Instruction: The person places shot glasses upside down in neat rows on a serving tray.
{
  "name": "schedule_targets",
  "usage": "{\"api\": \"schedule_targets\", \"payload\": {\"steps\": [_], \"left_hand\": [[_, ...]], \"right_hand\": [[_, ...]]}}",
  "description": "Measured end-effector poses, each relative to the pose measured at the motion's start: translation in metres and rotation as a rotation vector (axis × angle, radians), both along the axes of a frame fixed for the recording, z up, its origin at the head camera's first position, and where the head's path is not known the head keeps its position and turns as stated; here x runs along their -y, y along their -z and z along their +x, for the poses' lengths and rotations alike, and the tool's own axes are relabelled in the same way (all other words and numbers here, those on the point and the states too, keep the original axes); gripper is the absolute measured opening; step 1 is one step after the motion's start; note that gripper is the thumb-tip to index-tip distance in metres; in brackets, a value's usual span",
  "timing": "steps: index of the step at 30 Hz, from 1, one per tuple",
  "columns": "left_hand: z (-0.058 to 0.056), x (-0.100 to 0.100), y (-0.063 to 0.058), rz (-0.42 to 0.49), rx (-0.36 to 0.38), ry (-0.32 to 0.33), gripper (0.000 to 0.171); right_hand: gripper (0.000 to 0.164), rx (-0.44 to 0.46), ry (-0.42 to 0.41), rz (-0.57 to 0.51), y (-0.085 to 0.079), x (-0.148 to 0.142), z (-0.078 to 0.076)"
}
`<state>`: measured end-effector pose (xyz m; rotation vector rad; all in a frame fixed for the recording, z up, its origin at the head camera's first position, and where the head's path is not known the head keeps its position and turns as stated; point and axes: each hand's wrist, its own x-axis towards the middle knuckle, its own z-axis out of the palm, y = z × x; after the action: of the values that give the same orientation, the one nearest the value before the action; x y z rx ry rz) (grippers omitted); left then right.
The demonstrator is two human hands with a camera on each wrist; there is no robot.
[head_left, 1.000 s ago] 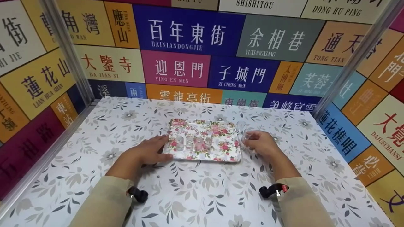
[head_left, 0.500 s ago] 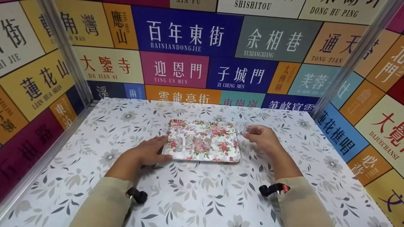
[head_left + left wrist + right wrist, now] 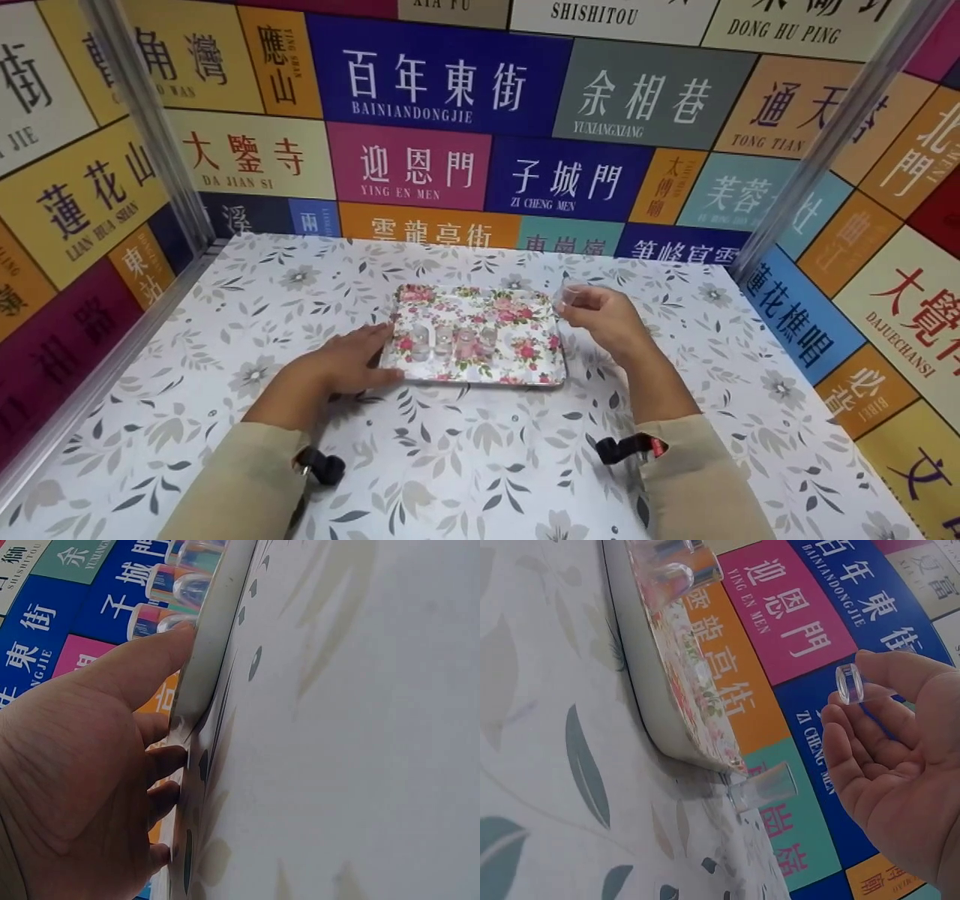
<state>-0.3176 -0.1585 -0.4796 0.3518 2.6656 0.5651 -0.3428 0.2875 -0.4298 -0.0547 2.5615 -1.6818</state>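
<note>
A flowered tray (image 3: 541,373) lies on the table with several small clear glasses (image 3: 443,340) in a row on it. My left hand (image 3: 341,361) rests at the tray's left side. In the left wrist view, its thumb (image 3: 154,660) touches the rim and the other fingers lie loosely along the edge. Beyond the tray's right side, my right hand (image 3: 609,322) pinches a clear shot glass (image 3: 850,684) between thumb and fingers, held above the table. Another clear shot glass (image 3: 765,787) stands on the table close to the tray's corner.
The table wears a white cloth (image 3: 465,465) with a grey leaf pattern. Behind it rises a wall panel (image 3: 442,75) of coloured street-name signs. Metal posts (image 3: 817,142) stand at the back corners.
My right hand has moved with the shot glass away from me and slightly left, toward the tray's back right corner. My left hand keeps its place at the tray.
</note>
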Motion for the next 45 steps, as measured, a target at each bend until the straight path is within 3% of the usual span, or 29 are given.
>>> {"api": "schedule_targets", "payload": {"steps": [16, 22, 35, 40, 45], "left_hand": [[-0.001, -0.001, 0.002, -0.001, 0.006, -0.017, 0.108], [-0.001, 0.000, 0.001, 0.008, -0.033, 0.038, 0.104], [-0.001, -0.001, 0.001, 0.002, -0.015, 0.000, 0.106], [-0.001, -0.001, 0.001, 0.003, -0.014, 0.005, 0.106], [0.000, -0.001, 0.001, 0.003, -0.009, -0.001, 0.105]], "right_hand": [[0.045, -0.039, -0.070, -0.122, -0.013, 0.048, 0.002], [0.037, -0.072, -0.119, -0.215, -0.015, 0.063, 0.004], [0.035, -0.108, -0.124, -0.262, -0.009, 0.068, 0.007], [0.025, -0.150, -0.182, -0.309, -0.005, 0.070, 0.009], [0.026, -0.153, -0.234, -0.359, -0.002, 0.070, 0.011]]}}
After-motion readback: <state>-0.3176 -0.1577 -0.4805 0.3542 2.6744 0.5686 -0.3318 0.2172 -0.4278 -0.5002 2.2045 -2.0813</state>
